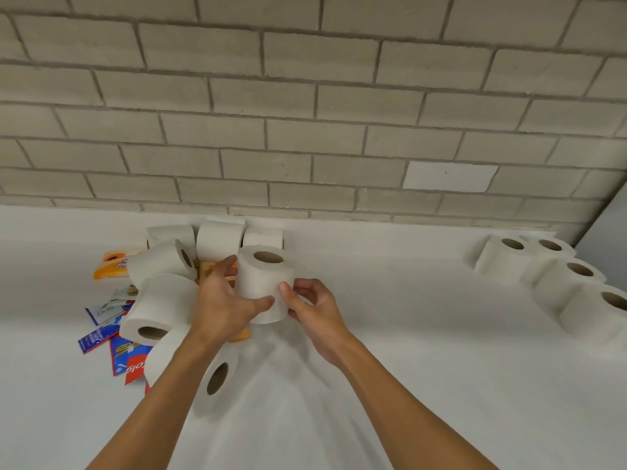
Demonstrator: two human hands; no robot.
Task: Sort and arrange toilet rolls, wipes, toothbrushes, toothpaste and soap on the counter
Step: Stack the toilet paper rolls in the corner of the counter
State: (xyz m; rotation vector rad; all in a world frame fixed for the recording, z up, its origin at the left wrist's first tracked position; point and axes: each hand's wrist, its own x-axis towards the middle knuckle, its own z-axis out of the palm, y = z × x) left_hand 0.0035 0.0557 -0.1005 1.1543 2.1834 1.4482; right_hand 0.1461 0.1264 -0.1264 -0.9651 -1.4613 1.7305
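I see both hands on one toilet roll (263, 286), which stands upright with its cardboard core facing up, near the middle of the white counter (407, 351) and a little short of the brick wall (305, 113). The left hand (220, 301) wraps the roll's left side, fingers curled behind it and thumb laid across its near face. The right hand (314, 305) pinches the roll's lower right side between thumb and bent fingertips. I cannot tell whether the roll's base touches the counter or sits just above it.

Left of the hands is an unsorted heap. Three rolls (219, 239) line up against the wall, and three more lie on their sides: one (157, 261) far, one (154, 310) below it, and one (207, 371) nearest, partly under the left forearm. An orange wipes pack (112, 264) lies at the heap's far left. Nearer are a white Dove soap box (105, 310), a dark blue packet (96, 337) and a red and blue toothpaste box (134, 366), all overlapping and partly covered by rolls. Something orange (241, 333) shows beneath the left hand; I cannot make out what it is.

Well apart, at the far right, four upright rolls (573, 283) stand touching one another in a tight cluster running towards the near right.
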